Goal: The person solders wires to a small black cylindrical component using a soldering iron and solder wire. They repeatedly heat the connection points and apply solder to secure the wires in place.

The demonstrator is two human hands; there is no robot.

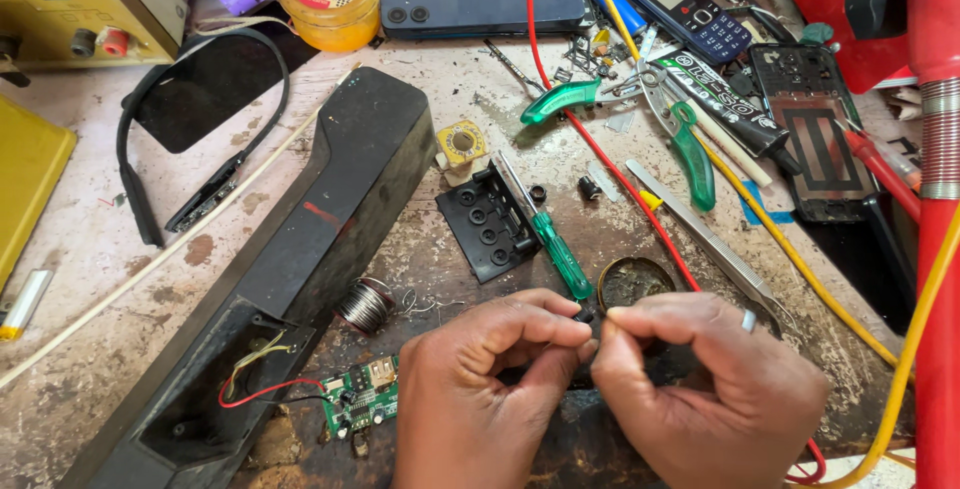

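Head view: left hand and right hand pinch one small dark part together, while speaker housing lies open, green circuit board out.

Your left hand and right hand pinch a tiny dark part together, just below the green screwdriver on the bench.

Scuffed workbench with black speaker casing, green screwdriver, tweezers.

We see bare tabletop open at left; ahead, the black speaker housing, green screwdriver and solder spool block passage.
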